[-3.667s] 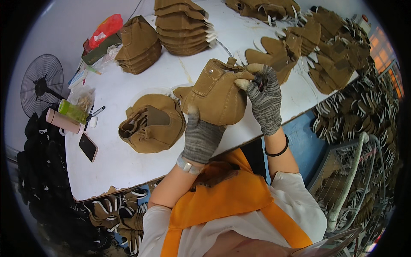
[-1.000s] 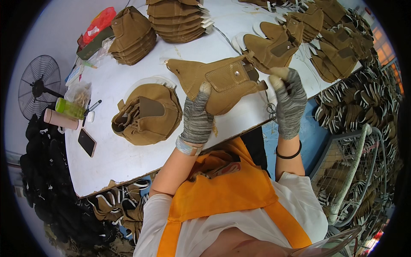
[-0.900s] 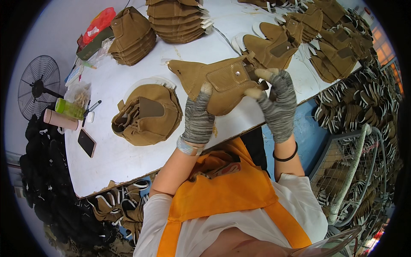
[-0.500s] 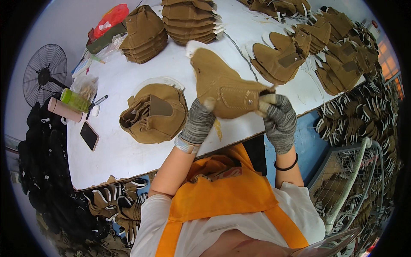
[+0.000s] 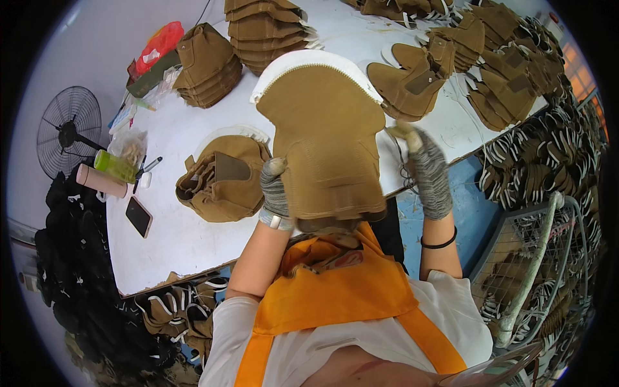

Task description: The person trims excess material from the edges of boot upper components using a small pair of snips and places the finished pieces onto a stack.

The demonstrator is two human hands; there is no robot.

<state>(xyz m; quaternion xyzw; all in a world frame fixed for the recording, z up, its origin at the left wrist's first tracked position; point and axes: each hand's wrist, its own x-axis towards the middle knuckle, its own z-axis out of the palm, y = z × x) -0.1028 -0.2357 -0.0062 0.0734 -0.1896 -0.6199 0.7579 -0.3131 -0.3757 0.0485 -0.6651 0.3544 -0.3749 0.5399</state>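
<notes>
A brown boot upper (image 5: 329, 142) with a white, stitched toe edge is held up in front of me, its broad face toward me. My left hand (image 5: 275, 190), in a grey knitted glove with bare-looking fingertips, is closed on the upper's left side. Beside its right edge is my right hand (image 5: 422, 168), gloved alike, with fingers apart and slightly blurred; a gap shows between the palm and the upper. Another brown upper (image 5: 225, 180) sits on the white table (image 5: 174, 251), left of my left hand.
Stacked brown uppers (image 5: 206, 68) stand at the far left, with more uppers (image 5: 409, 80) at the right. A phone (image 5: 138, 217), a pink bottle (image 5: 101, 181) and pens lie on the left side. A fan (image 5: 68, 133) stands beyond. A wire cart (image 5: 525, 258) is at my right.
The boot upper has turned from a sideways pose to face me and moved nearer. My right hand has come off its ankle end; my left hand still holds it, now at the side.
</notes>
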